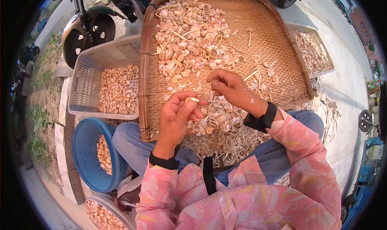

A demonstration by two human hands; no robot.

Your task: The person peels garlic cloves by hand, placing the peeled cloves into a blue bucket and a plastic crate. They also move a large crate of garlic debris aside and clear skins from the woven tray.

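My left hand (174,118) is closed, with a garlic clove (192,101) pinched between thumb and fingertips. Just to its right, over the near edge of the woven tray (274,32), my right hand (234,89) has its fingers curled in; whatever may be in them I cannot make out. A heap of garlic cloves (189,36) covers the tray's left and upper part. Dry skins and stalk bits (225,113) lie below and around my hands. More skins (229,143) are piled between my legs.
Left of the tray stands a plastic crate (86,83) part filled with cloves. Below it are a blue bucket (86,157) holding cloves and a container of cloves (102,214). A second crate (328,54) with garlic scraps sits at right. A vehicle wheel (88,36) stands upper left.
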